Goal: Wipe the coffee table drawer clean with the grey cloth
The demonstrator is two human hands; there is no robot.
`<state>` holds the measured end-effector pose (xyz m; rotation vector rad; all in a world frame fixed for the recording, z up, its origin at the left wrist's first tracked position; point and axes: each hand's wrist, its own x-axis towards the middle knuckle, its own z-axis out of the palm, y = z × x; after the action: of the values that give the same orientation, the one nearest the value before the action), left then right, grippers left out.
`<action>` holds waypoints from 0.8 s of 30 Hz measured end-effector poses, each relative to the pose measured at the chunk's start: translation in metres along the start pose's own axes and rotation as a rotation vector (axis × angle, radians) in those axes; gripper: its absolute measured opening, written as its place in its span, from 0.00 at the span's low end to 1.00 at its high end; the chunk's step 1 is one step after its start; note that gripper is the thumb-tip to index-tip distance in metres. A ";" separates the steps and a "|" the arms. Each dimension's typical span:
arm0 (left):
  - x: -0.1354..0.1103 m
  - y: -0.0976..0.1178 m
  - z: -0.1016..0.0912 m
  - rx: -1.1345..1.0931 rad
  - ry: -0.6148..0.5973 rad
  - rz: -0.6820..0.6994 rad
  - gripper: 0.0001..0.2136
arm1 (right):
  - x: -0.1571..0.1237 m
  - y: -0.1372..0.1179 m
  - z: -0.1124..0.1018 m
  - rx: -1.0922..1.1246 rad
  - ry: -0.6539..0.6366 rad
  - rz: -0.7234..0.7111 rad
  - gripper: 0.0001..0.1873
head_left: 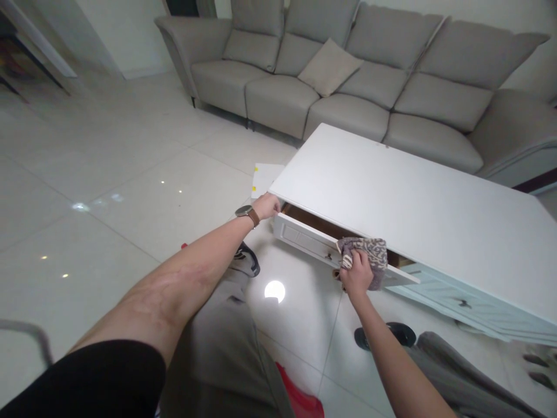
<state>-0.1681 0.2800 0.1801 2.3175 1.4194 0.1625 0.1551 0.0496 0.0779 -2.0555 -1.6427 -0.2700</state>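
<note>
A white coffee table (391,197) stands in front of me with its left drawer (304,238) pulled partly out, showing a brown inside. My left hand (266,205), with a watch on the wrist, grips the drawer's top left corner under the table's edge, fingers curled. My right hand (357,273) is closed on a patterned grey-brown cloth (369,252) that rests on the drawer's front edge near its small dark handle (328,255).
A grey sofa (357,75) with a loose cushion (329,67) runs behind the table. A second drawer front (461,302) is to the right. A white sheet (265,177) lies on the tiled floor by the table's corner. My grey-trousered knees, dark slippers and a red object (300,397) are below.
</note>
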 end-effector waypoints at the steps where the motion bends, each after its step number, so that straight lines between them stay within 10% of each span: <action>1: 0.000 0.002 0.000 0.004 -0.005 0.005 0.08 | -0.006 0.003 0.003 0.007 -0.002 0.000 0.27; 8: 0.000 0.009 -0.005 0.049 -0.022 0.003 0.08 | -0.025 -0.002 0.022 0.029 -0.115 -0.062 0.27; 19: 0.001 0.011 -0.005 0.112 -0.024 -0.027 0.09 | 0.065 -0.191 0.041 -0.039 -0.417 -0.562 0.16; 24: 0.000 0.010 -0.001 0.178 0.026 -0.060 0.13 | 0.068 -0.219 0.076 -0.085 -0.486 -0.653 0.15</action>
<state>-0.1602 0.2768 0.1851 2.4179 1.5713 0.0504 -0.0475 0.1790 0.0978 -1.6545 -2.6214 -0.0479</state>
